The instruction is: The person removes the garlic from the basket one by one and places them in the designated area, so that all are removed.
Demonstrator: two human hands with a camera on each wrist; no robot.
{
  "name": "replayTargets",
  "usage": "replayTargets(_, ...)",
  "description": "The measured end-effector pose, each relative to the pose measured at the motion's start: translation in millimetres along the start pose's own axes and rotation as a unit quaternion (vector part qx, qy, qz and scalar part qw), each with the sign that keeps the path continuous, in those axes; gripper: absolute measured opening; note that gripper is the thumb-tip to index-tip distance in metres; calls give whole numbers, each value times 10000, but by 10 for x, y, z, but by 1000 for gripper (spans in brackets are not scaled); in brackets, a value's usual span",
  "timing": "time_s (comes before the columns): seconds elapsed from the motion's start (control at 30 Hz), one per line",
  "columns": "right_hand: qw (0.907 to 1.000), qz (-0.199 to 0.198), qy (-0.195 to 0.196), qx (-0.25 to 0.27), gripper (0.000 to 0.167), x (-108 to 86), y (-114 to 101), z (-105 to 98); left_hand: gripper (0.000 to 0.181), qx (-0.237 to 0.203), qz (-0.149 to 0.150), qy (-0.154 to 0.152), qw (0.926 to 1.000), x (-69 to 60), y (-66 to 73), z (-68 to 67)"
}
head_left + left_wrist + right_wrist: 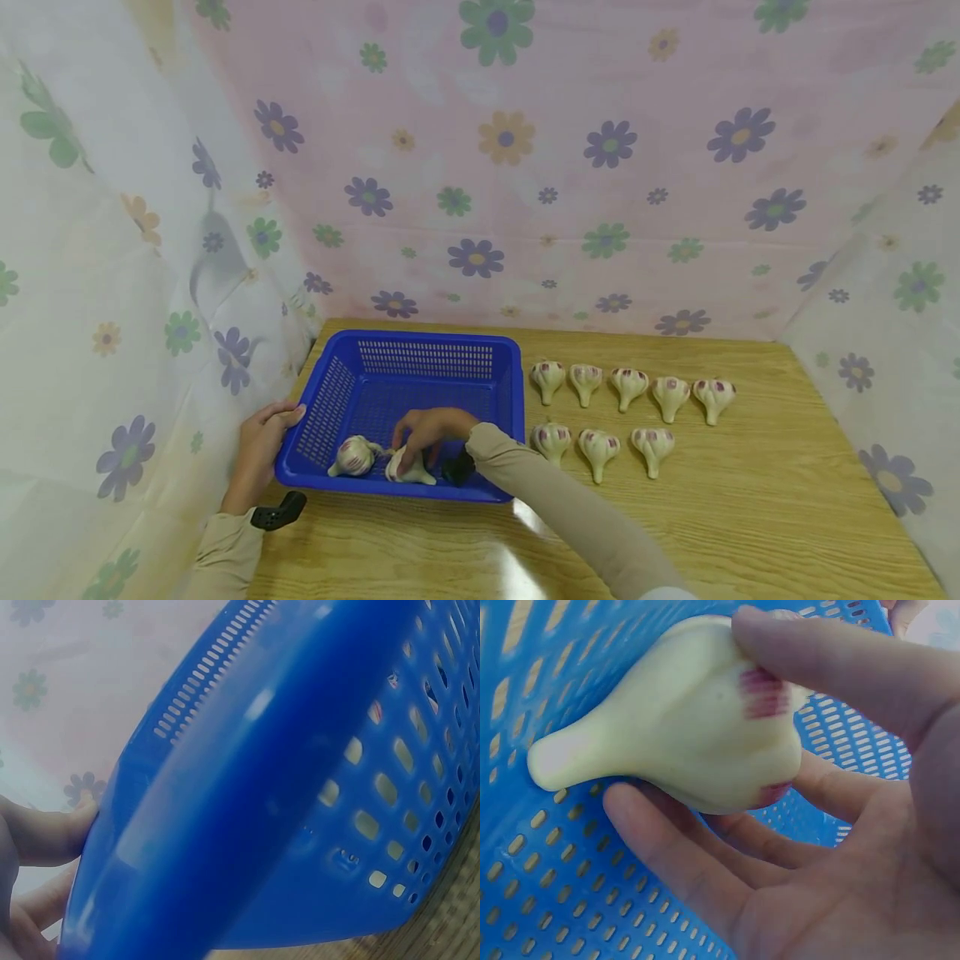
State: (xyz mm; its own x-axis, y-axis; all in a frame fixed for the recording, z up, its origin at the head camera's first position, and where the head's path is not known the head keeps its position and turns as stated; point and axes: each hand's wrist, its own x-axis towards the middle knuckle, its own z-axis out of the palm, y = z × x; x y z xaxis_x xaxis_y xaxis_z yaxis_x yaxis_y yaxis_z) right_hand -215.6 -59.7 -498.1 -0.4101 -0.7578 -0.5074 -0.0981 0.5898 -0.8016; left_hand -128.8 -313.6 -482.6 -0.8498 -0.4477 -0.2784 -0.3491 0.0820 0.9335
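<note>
A blue plastic basket (397,492) with perforated walls stands on the left of the table. My left hand (257,454) grips its left rim, thumb on top; the left wrist view shows the rim (247,772) beside the fingers. Inside the basket, my right hand (433,427) holds a garlic bulb (697,712) near the front wall. Its thumb lies on the bulb's purple-marked end and the other fingers are beneath it, while the stem points to the basket wall. Another garlic bulb (356,457) lies to the left of it in the basket.
Right of the basket, several garlic bulbs lie in two rows on the wooden table (750,492), a back row (628,383) and a shorter front row (598,450). A flowered cloth (540,208) hangs behind and at both sides. Black wrist devices (279,511) are worn on the arms.
</note>
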Motion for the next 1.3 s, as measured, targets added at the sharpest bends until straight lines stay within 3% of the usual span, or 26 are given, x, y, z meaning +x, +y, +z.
replayTargets(0.27, 9991, -178, -146, 356, 32, -132, -22, -94, 38, 51, -17, 81, 10000, 6, -6, 7)
replayTargets(0.6, 9966, -495, 265, 601, 39, -386, 65, -268, 40, 171, 48, 99, 9998, 5, -13, 6)
replayTargets(0.9, 9923, -767, 684, 693, 29, -614, 128, -375, 38, 163, 45, 119, 9998, 1, -16, 7)
replayTargets(1.3, 9873, -902, 1088, 726, 33, -839, 173, -428, 41, 175, 45, 95, 9998, -17, -7, 13)
